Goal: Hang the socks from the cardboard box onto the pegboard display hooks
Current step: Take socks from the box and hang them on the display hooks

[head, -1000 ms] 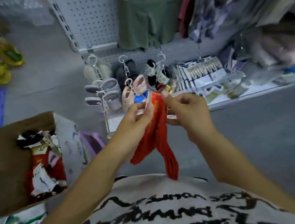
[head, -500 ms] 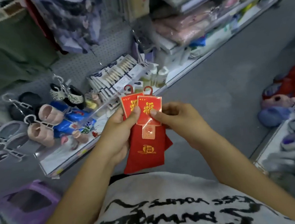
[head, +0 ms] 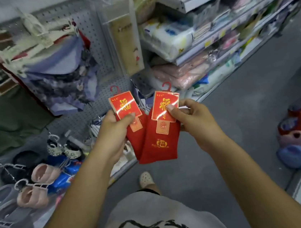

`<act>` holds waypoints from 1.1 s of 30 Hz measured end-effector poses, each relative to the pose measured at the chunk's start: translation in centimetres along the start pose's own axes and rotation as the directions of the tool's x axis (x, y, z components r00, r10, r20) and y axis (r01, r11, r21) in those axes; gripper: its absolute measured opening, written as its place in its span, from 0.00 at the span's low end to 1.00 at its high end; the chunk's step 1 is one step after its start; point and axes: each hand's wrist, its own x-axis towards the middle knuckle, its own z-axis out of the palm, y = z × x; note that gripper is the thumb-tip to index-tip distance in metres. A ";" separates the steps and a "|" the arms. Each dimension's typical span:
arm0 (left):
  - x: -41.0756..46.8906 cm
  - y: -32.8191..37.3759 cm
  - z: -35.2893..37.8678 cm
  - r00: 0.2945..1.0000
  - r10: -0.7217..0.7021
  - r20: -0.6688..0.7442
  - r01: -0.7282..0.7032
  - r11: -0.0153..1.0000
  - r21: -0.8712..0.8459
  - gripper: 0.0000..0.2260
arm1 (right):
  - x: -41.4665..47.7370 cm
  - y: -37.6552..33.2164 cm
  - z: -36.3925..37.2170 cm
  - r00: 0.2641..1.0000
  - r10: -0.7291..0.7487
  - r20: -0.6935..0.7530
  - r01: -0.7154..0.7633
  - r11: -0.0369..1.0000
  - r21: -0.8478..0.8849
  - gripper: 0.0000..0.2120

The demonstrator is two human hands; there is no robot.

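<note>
**A:** The fingers (head: pixel 127 117) of the left hand (head: pixel 114 136) are pinching something red. What is it?

**B:** From the head camera, the only view there is, it's the first pair of socks (head: pixel 125 107), gripped by its printed card with the thumb on the front. The right hand (head: pixel 194 125) pinches the second pair of socks (head: pixel 160 142) the same way. Neither hand has a finger free.

**A:** How do the pairs lie?

**B:** Both are roughly upright, with the long axis running from the toes near the person up to a small red hanger (head: pixel 114 90) on top of the card. The tops lean apart like a V, and lower down the second pair overlaps the first in front. Each hanger stands clear above the thumb, pointing up and away.

**A:** And the pegboard (head: pixel 98 44)?

**B:** It rises beyond the hands and to the left, directly behind the first pair. The second pair sits more in front of the shelves (head: pixel 208 0) of packed goods. So I judge the left hand nearer, and its pair should go up first.

**A:** Is there a free display hook?

**B:** I can't tell. That part is blurred and crowded with hanging clothes (head: pixel 57 77), with slippers (head: pixel 44 172) lower down. The cardboard box is out of view.
</note>
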 end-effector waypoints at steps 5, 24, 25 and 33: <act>8.0 7.1 2.1 0.985 0.172 -0.016 -0.172 0.985 -0.020 0.10 | 8.8 -6.5 -0.2 0.994 -0.110 0.027 0.110 0.994 0.013 0.13; 18.5 26.4 8.2 0.726 0.527 -0.442 -0.591 0.807 -0.008 0.06 | 31.3 -27.2 3.9 0.831 -0.468 0.300 0.468 0.880 0.076 0.15; 18.9 26.9 8.7 0.707 0.528 -0.471 -0.601 0.799 -0.005 0.08 | 32.2 -28.1 3.9 0.810 -0.490 0.323 0.494 0.866 0.075 0.15; 20.5 29.5 10.2 0.685 0.439 -0.581 -0.544 0.839 -0.006 0.07 | 37.6 -31.7 4.6 0.780 -0.404 0.478 0.409 0.907 0.098 0.18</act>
